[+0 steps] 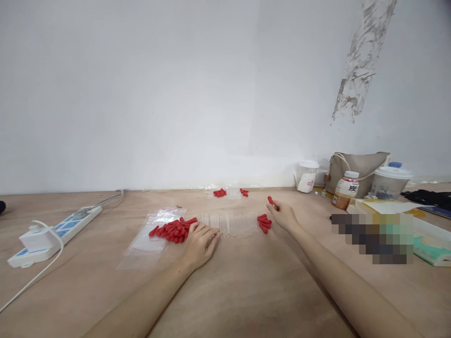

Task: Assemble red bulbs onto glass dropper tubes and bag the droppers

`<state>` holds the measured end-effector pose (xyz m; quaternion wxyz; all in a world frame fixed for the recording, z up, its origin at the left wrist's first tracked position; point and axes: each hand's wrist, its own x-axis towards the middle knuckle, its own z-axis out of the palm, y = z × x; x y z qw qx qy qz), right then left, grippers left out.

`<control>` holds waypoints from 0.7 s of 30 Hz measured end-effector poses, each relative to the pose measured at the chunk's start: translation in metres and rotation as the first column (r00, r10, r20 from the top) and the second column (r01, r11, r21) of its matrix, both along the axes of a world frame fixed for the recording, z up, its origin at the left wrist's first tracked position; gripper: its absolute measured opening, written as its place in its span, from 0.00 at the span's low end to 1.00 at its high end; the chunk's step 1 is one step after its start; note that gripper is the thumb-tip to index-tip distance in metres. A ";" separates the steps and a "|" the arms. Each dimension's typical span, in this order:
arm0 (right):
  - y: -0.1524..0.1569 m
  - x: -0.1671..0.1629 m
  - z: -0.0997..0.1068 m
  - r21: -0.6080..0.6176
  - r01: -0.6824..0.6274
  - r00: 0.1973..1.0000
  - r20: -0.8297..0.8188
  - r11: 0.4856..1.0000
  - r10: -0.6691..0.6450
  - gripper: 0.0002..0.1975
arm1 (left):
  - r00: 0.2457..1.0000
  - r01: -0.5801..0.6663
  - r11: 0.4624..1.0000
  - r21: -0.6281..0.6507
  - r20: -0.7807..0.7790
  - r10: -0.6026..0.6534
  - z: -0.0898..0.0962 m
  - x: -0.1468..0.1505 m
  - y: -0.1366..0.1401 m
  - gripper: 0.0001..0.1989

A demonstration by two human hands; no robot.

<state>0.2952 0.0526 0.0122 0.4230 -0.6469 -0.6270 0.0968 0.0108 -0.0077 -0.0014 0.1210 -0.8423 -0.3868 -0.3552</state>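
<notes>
Right hand pinching red bulb, left hand beside clear tubes, its grip unclear, bottle label reading 炭

The bare left hand is covering the near right side of the heaped red, bulb-shaped pieces and the left end of the row of slender, clear tubes; whether its fingers are pinching anything is not showing clearly. The bare right hand is hiding the lower end of the single red bulb in its grip. Both bare forearms are running off the bottom edge. A pixelated patch is masking whatever is lying there. The right edge is cutting a white, green-lined tray; the left edge is cropping a small black object beyond recognition.
</notes>
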 end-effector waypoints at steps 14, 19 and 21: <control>0.019 0.028 -0.036 -0.155 0.082 0.995 0.068 0.984 -0.072 0.14 | 0.998 0.009 1.000 -0.017 -0.058 -0.010 0.000 0.000 0.000 0.09; 0.021 0.031 -0.041 -0.147 0.106 0.994 0.017 0.983 -0.105 0.14 | 0.998 -0.013 1.000 -0.004 -0.054 0.013 0.001 0.000 -0.001 0.07; 0.020 0.031 -0.042 -0.140 0.112 0.994 -0.002 0.984 -0.113 0.15 | 0.998 -0.041 0.999 0.003 -0.045 0.041 0.001 0.000 -0.001 0.08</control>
